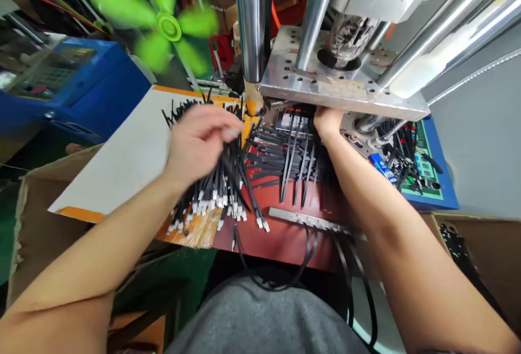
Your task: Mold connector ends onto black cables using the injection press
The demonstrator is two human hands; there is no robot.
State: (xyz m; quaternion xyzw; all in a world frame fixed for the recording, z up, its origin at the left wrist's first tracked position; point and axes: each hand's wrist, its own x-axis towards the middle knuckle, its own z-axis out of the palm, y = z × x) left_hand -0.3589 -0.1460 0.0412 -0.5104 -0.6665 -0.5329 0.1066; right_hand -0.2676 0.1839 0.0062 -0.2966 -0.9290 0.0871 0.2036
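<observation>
Dozens of thin black cables [211, 183] w/ small, squarish white end pcs [222, 201] lie in a loose, splayed bundle at L, partly over the red work surface [260, 240], ends toward you. Your L hand [199, 138] is over the bundle's far part, blurred, fingers curled; can't tell if they pinch anything. Your R hand [329, 120] is under the thick metal plate's [285, 85] edge, fingers hidden, so can't tell its grip either. Btwn your hands, more black strands [271, 153] lie crosswise, w/ a few greyish ones running toward you.
</observation>
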